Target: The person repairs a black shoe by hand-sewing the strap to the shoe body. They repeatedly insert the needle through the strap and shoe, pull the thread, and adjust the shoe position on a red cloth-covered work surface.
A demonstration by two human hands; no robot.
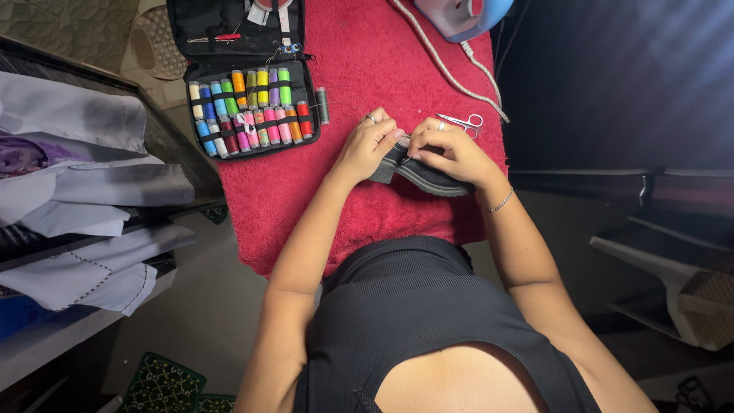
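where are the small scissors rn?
In the head view, the small scissors lie on the red towel, just beyond the right hand, near the towel's right edge and the white cord.

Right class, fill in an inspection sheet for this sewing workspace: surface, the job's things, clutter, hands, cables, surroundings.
Surface: red towel covers the board.
Job's things: folded dark fabric piece held in both hands; open sewing kit with coloured thread spools; small scissors beside the right hand.
Clutter: loose grey spool beside the kit.
Hands: left hand and right hand both pinch the fabric.
Cables: braided iron cord runs across the towel.
Surroundings: iron at the top; folded pale clothes on the left.
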